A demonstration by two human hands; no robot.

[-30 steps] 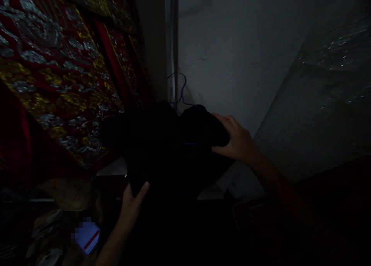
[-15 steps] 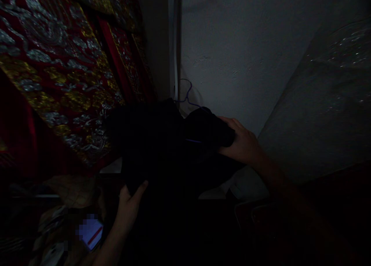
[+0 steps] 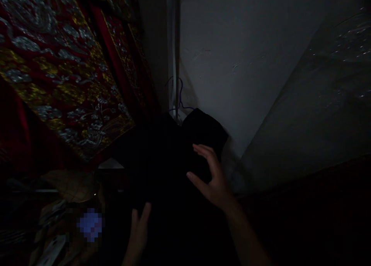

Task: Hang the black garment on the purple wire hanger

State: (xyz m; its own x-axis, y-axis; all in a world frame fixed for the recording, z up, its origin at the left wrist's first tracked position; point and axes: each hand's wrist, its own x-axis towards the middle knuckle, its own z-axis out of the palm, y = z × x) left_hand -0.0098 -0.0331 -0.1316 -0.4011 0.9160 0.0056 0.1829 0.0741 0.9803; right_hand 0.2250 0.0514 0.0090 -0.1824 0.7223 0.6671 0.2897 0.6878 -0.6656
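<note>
**Dark garment already sitting on its purple hanger**

At 7 o'clock the left hand is reaching over the cloth; whether it is gripping, I cannot tell. At 5 o'clock the right hand is curving, fingers parted, gripping nothing. Centrally, the garment is looking almost black, its shoulders spreading. At 12 o'clock the hook is meeting a pale strip; darkness is hiding whether hooking is left undone.

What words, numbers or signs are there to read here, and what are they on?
None that I can read.
Glowing blue screen, lower left: blurred into blocks, so any writing is unreadable.
Black cloth garment on the thin purple hanger: too dark to show any label.
Red cloth with gold and silver embroidery: patterns, no readable letters.
</note>
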